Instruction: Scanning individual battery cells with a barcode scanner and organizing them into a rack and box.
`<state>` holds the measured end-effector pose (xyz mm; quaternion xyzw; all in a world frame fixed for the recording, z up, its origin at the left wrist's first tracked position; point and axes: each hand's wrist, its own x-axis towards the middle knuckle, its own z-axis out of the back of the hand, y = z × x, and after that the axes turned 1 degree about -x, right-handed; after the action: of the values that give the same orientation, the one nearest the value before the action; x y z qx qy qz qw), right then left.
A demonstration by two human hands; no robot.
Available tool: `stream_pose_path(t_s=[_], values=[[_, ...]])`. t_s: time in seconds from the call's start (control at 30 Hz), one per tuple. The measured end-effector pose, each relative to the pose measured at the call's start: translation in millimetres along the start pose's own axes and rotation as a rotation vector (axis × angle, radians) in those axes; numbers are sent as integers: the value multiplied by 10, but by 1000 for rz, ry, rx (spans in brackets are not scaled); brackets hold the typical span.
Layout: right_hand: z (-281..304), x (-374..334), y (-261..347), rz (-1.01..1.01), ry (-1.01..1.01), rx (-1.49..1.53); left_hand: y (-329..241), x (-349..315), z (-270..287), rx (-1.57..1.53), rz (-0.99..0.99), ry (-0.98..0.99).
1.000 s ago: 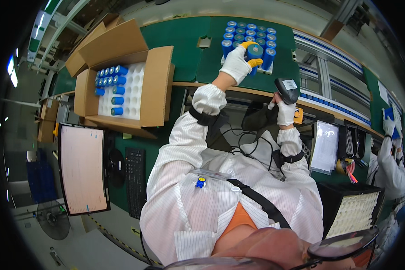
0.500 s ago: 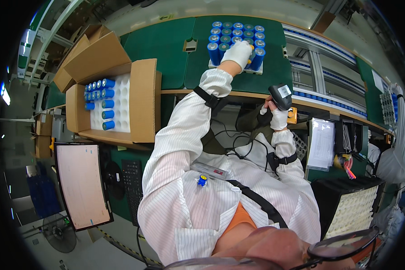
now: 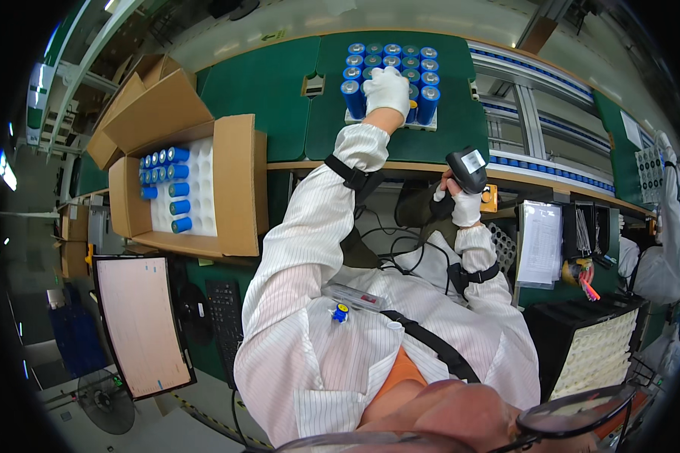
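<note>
glossy blue cylinders (image 3: 352, 100) at twelve o'clock under my left hand (image 3: 387, 92), grip unclear, right hand (image 3: 465, 208) clutching scanner (image 3: 465, 175), ten-o'clock carton (image 3: 238, 185) part-filled.

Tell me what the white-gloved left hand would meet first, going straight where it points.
The left hand would probably first meet the silver-topped blue cylinder just beyond it; depth is unclear, so it might pass above.

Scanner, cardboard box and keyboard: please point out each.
Scanner (image 3: 465, 175), head view, on its dark casing.
Cardboard box (image 3: 237, 185), head view, on its right side wall.
Keyboard (image 3: 224, 326), head view, on its keys.
</note>
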<state>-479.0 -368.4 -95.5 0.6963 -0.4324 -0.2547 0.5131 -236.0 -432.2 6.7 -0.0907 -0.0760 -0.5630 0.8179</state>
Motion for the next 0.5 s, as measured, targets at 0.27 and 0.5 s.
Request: stream_pose_path(t_s=[0.27, 0.5], values=[[-108, 124, 76, -28, -28, -26, 45, -96, 48, -120, 61, -65], [6, 740, -162, -397, -463, 418, 358, -396, 40, -423, 73, -483]])
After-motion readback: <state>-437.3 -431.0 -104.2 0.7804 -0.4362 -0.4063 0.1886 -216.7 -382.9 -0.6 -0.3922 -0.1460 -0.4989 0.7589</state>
